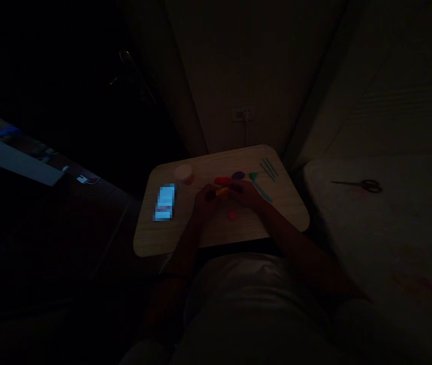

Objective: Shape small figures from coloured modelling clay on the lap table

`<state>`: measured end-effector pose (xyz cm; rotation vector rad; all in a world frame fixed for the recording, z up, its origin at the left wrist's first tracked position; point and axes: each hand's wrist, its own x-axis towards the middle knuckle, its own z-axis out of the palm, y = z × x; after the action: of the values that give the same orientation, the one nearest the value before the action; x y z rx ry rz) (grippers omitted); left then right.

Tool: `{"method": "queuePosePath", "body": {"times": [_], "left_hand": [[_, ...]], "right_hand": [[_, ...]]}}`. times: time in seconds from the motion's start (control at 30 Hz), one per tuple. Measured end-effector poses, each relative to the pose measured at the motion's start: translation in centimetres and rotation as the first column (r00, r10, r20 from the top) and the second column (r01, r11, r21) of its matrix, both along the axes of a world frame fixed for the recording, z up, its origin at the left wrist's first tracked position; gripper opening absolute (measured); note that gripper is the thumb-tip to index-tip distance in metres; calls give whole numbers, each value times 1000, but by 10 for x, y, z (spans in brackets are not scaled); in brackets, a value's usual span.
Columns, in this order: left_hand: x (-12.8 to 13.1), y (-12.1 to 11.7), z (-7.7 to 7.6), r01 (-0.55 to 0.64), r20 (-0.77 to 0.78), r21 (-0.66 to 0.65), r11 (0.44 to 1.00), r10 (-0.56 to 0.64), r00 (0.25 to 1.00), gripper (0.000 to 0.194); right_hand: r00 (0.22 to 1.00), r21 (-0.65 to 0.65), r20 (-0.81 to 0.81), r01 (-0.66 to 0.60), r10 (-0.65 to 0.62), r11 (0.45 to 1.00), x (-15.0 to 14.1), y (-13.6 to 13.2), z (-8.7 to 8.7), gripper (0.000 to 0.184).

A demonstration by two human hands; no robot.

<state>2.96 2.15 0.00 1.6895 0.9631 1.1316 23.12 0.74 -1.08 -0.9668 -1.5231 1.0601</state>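
Over the middle of a small table, my left hand [204, 203] and my right hand [246, 194] meet around an orange lump [222, 191], which looks like modelling clay. The fingers of both hands close on it from either side. Just beyond them lie a red lump [222, 180] and a purple lump [238, 175]. A green piece [253, 175] sits farther right, near a teal tool [263, 191] beside my right hand. Closer to me, a small red-pink piece [232, 215] rests on the wood. The room is very dark, so finger details are hard to see.
The table [216, 233] has rounded corners. A lidded tub [184, 173] and a lit phone [165, 202] are at its left. Several thin teal sticks [269, 169] lie at the far right. Scissors [363, 185] rest on a pale surface to the right. A socket [242, 113] is on the wall.
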Motion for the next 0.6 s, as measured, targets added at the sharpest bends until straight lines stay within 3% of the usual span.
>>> {"method": "queuePosePath", "body": {"times": [0.33,0.6], "left_hand": [[-2,4,-11,54,-15,-1,999,-54,998,35],[-1,3,-11,65,-27,30,997,-64,998,36]], "right_hand": [[993,9,97,62,-62,998,3,1,-5,31],[988,55,127,84,-90,995,-1,1,-8,18]]}}
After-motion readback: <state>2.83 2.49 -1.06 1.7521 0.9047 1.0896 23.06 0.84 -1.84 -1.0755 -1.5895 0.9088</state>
